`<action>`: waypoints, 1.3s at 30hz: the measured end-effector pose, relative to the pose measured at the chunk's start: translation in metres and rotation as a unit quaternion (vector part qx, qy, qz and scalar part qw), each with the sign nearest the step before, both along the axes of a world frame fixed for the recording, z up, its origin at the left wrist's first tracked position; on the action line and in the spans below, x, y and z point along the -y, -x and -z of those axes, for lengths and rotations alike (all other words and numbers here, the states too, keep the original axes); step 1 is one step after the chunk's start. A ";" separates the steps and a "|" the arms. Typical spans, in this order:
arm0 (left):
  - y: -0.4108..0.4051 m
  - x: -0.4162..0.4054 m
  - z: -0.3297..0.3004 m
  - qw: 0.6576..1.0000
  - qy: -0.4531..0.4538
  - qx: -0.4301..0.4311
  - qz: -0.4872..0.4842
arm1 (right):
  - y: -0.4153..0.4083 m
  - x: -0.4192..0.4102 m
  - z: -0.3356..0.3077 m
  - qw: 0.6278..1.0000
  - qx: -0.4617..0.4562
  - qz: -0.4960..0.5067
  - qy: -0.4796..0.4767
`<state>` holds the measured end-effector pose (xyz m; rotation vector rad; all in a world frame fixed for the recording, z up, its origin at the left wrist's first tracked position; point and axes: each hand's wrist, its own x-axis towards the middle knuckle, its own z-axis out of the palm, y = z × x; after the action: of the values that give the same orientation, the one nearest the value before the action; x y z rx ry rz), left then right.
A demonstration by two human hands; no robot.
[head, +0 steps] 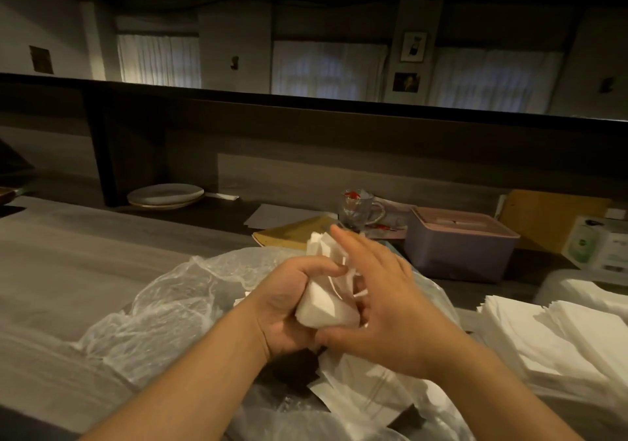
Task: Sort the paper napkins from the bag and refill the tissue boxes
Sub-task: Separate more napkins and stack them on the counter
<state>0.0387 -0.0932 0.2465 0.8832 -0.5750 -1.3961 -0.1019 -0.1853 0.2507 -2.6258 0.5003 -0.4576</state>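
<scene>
My left hand [289,301] grips a thick bundle of white paper napkins [324,308] above the crumpled clear plastic bag [163,304]. My right hand [384,301] lies over the bundle's right side, fingers spread and fairly straight, thumb under the napkins' lower edge. Loose napkin corners stick up between the two hands. A pink tissue box [458,247] with a slotted lid stands behind and to the right. A stack of flat white napkins [557,335] lies at the right edge, partly over a white box [557,281].
A glass mug [356,207] stands behind the hands, next to a yellow envelope [292,233] and papers. Two stacked plates [164,196] sit at the back left. A cardboard piece [550,216] and a green-and-white carton [598,241] are at the far right. A dark raised counter ledge runs behind.
</scene>
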 end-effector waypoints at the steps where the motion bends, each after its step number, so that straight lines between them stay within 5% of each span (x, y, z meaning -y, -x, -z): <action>1: -0.002 0.001 0.000 1.000 0.002 -0.026 -0.014 | 0.000 0.000 -0.001 1.000 0.021 0.006 -0.007; 6: -0.017 0.009 0.004 0.984 0.012 -0.129 -0.121 | 0.003 0.006 -0.006 0.987 0.140 0.049 -0.063; 11: -0.024 0.011 0.010 0.981 0.023 -0.145 -0.125 | 0.005 0.004 -0.010 0.990 -0.141 -0.014 0.014; 20: -0.025 0.012 0.012 0.984 0.008 -0.124 -0.125 | 0.002 -0.012 -0.003 0.954 -0.288 -0.018 0.078; 39: -0.026 0.016 0.014 0.987 -0.001 -0.103 -0.121 | 0.008 -0.015 -0.013 0.959 -0.277 0.003 0.055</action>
<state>0.0650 -0.1094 0.2324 0.7721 -0.2987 -1.2483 -0.1094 -0.1700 0.2633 -2.8483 0.6651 0.2743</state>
